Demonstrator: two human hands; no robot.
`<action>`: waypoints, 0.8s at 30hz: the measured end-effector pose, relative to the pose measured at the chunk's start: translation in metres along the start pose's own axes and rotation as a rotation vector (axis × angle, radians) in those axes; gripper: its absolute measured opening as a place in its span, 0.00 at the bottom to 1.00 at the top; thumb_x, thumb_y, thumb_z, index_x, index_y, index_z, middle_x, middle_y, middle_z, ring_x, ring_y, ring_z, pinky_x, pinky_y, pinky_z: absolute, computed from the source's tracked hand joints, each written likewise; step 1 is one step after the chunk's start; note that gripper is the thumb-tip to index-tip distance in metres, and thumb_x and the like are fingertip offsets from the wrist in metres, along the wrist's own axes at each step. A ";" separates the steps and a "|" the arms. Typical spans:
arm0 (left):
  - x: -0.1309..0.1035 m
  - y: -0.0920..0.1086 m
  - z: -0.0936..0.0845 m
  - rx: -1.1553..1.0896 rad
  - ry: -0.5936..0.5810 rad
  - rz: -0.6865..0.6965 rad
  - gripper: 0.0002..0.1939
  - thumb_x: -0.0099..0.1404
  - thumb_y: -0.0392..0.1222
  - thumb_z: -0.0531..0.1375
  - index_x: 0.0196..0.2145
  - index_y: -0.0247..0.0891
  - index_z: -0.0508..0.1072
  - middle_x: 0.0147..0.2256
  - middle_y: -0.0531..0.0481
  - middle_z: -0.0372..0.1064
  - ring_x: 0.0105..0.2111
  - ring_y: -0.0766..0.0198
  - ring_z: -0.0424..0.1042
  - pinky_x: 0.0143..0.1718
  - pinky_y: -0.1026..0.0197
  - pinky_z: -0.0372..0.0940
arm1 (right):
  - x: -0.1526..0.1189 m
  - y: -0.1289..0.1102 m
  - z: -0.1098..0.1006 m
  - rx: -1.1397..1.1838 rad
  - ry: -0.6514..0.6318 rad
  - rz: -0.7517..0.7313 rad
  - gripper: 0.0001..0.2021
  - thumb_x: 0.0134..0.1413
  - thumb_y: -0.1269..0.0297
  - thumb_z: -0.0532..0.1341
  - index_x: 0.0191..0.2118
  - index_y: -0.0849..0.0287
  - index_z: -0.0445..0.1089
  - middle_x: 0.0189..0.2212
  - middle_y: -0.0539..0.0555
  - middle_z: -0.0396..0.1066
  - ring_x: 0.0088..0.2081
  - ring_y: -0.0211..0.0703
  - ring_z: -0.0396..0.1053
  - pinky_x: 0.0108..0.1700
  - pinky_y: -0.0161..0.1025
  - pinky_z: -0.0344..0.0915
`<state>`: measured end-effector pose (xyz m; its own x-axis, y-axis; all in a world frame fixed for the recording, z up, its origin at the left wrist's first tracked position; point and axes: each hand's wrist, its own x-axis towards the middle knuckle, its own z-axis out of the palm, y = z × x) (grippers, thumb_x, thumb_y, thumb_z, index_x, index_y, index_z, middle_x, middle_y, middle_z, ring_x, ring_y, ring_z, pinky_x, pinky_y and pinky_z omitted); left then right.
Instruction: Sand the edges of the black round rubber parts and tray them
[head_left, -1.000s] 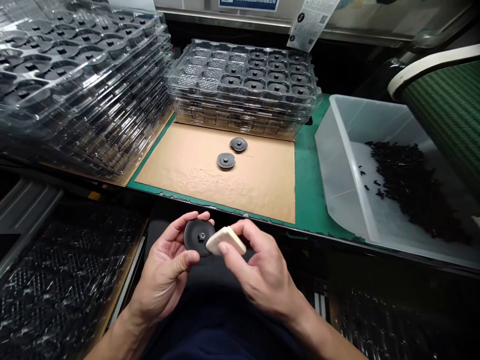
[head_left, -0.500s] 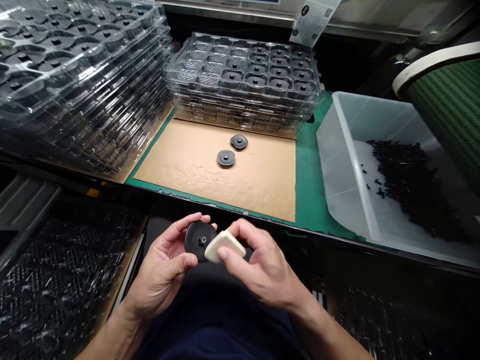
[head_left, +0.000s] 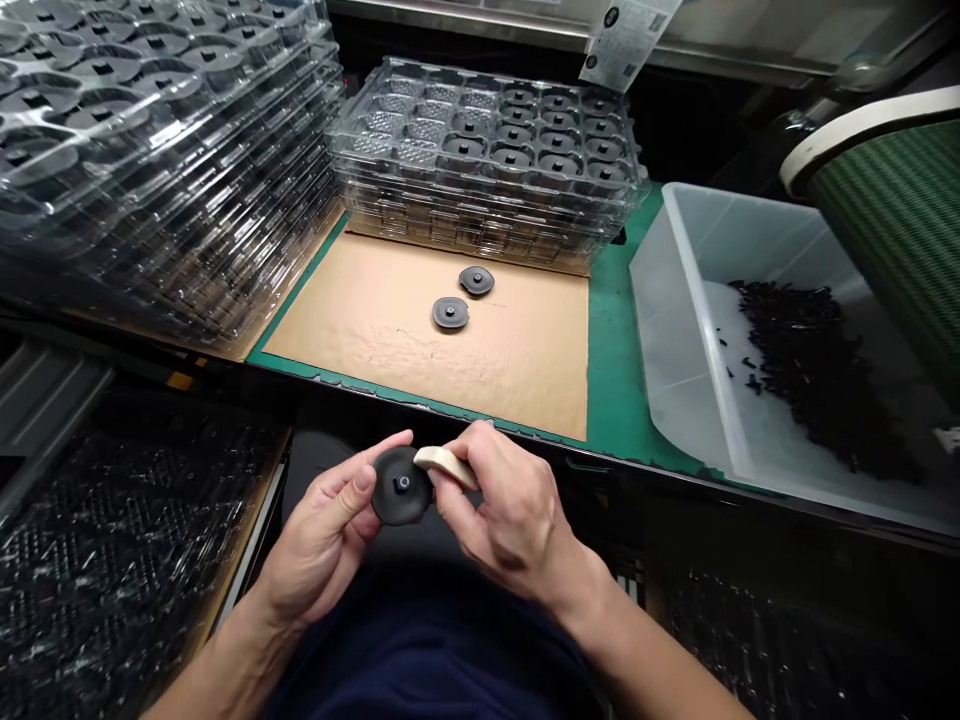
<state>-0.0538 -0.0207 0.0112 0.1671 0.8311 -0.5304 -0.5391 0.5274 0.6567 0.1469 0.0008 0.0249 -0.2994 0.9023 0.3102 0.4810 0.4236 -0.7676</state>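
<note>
Between the fingers and thumb of my left hand point(head_left: 330, 530) is a round black plastic disc point(head_left: 391, 500) with a small raised stub at its centre. My right hand point(head_left: 510, 505) pinches a cream-coloured pad point(head_left: 448, 464), whose edge meets the disc's upper right rim. Both hands are over my lap, in front of the bench edge. Beyond them, two similar dark discs lie on the cardboard sheet point(head_left: 352, 300): a nearer one point(head_left: 450, 314) and a farther one point(head_left: 477, 281).
Clear plastic trays point(head_left: 480, 190) holding dark discs are stacked at the back of the bench. A taller tray stack point(head_left: 225, 150) rises at left. On the right, a translucent bin point(head_left: 675, 330) contains small black pieces point(head_left: 810, 370), beside a green mesh roll or belt point(head_left: 900, 210).
My right hand has turned the pad and brought it up to the disc's upper right rim. My left thumb has shifted upward along the disc's edge.
</note>
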 end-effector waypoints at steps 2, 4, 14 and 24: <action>0.000 -0.001 0.002 -0.022 0.025 0.015 0.21 0.66 0.47 0.70 0.54 0.40 0.81 0.49 0.43 0.82 0.45 0.60 0.81 0.47 0.67 0.74 | -0.002 -0.003 0.000 0.101 -0.083 0.096 0.06 0.67 0.67 0.57 0.35 0.57 0.61 0.28 0.47 0.62 0.27 0.37 0.59 0.31 0.36 0.53; 0.001 -0.001 0.003 -0.042 0.041 0.021 0.20 0.66 0.48 0.70 0.54 0.41 0.81 0.47 0.44 0.83 0.43 0.61 0.81 0.45 0.67 0.75 | -0.003 -0.005 0.000 0.206 -0.194 0.206 0.06 0.64 0.66 0.58 0.34 0.57 0.60 0.26 0.45 0.61 0.25 0.35 0.57 0.28 0.35 0.51; 0.001 0.003 0.001 -0.017 0.024 -0.019 0.20 0.64 0.49 0.71 0.51 0.38 0.83 0.42 0.43 0.83 0.37 0.60 0.79 0.39 0.64 0.77 | -0.002 -0.006 -0.003 0.136 -0.186 0.179 0.08 0.64 0.66 0.57 0.33 0.57 0.58 0.25 0.44 0.59 0.25 0.35 0.55 0.29 0.37 0.50; 0.004 0.002 0.002 -0.005 0.011 -0.059 0.20 0.65 0.50 0.71 0.51 0.39 0.83 0.41 0.44 0.81 0.38 0.60 0.77 0.39 0.61 0.77 | -0.007 -0.006 -0.002 0.052 -0.145 0.173 0.09 0.64 0.67 0.56 0.32 0.56 0.55 0.25 0.44 0.57 0.24 0.36 0.54 0.28 0.39 0.48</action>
<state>-0.0529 -0.0161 0.0112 0.1898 0.7966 -0.5740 -0.5324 0.5747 0.6215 0.1480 -0.0080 0.0282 -0.3338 0.9383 0.0906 0.4933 0.2558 -0.8314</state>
